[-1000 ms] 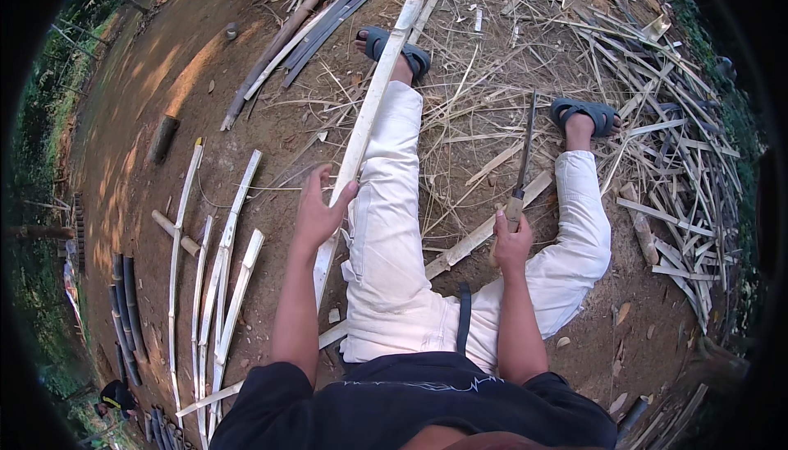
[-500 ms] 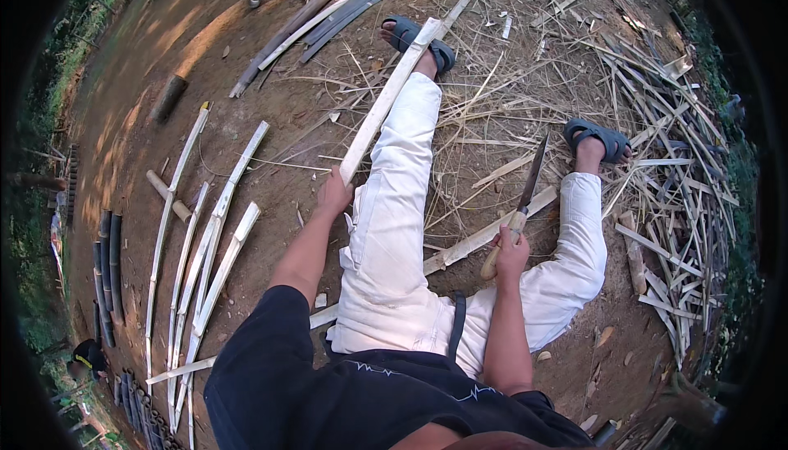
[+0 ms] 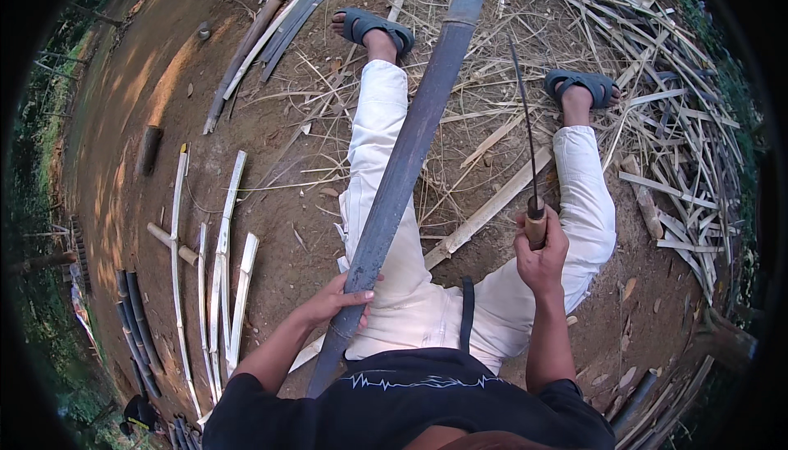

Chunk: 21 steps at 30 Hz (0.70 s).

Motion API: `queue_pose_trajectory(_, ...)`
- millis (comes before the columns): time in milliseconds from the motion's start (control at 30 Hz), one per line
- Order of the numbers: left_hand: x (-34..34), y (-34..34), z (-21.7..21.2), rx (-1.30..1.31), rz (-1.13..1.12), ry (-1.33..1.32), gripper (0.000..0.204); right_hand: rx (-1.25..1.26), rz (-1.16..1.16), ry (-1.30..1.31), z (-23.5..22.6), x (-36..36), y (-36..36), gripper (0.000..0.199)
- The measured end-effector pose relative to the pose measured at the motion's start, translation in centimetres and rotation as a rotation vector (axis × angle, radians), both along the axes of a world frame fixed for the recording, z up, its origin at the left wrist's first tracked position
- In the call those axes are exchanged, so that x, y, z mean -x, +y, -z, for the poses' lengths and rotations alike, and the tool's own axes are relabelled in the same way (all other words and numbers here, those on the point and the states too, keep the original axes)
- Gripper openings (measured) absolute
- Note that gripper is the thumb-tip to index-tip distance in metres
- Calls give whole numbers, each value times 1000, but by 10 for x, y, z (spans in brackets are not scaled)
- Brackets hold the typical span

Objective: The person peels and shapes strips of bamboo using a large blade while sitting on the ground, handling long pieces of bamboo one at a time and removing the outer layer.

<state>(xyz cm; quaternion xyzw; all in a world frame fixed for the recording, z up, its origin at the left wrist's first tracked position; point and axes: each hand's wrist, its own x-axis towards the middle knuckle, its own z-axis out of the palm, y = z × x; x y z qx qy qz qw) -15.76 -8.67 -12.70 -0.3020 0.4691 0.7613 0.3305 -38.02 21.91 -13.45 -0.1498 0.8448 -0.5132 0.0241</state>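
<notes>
I sit on bare ground with both legs in white trousers stretched out and dark sandals on my feet. My left hand (image 3: 338,300) grips the near end of a long bamboo slat (image 3: 410,146). Its dark outer side faces up, and it runs over my left leg toward the top of the view. My right hand (image 3: 539,251) holds the wooden handle of a long knife (image 3: 525,134). The thin blade points away from me, between my legs. The blade is apart from the slat.
Several pale split bamboo strips (image 3: 220,261) lie in a row on the ground to my left. Dark bamboo poles (image 3: 135,331) lie beyond them. A heap of split offcuts and shavings (image 3: 669,146) spreads around my right leg. More long poles (image 3: 271,19) lie at upper left.
The slat has been turned over, from its pale inner side to its dark outer side, and drawn closer. My left hand has shifted down toward its near end. The knife is raised more upright.
</notes>
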Motion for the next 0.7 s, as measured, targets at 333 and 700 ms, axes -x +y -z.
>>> queue_pose_trajectory(333,26,56,-30,1595,617,81,79,-446,-422,287,10,32,-8,43)
queue_pose_trajectory(700,125,9,54,1067,45,225,70,-499,-526,266,25,19,-42,44)
